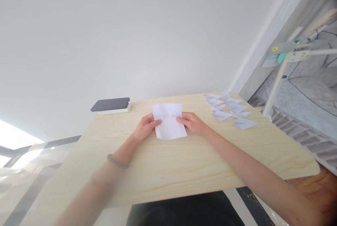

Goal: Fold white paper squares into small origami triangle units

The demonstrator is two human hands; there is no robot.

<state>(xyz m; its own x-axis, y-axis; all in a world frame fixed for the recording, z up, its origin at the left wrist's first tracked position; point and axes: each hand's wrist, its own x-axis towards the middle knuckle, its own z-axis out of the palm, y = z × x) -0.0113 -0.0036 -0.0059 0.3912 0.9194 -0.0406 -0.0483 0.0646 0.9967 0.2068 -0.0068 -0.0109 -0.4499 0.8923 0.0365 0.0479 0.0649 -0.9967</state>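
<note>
A white sheet of paper [169,122], roughly square, is held up above the table between my two hands. My left hand [145,126] grips its left edge, thumb on the front and fingers behind. On the opposite edge my right hand [193,122] pinches the paper the same way. A bit of red shows behind the sheet near its lower left and right edges; I cannot make out what it is. To the right of my right hand, several folded white paper pieces [221,115] lie in two rows.
The light wooden table [158,173] stands against a white wall [158,43]. At its back left a dark phone [110,104] rests on a white block, with a white cable [135,103]. A white metal frame [279,85] stands beyond the table's right side.
</note>
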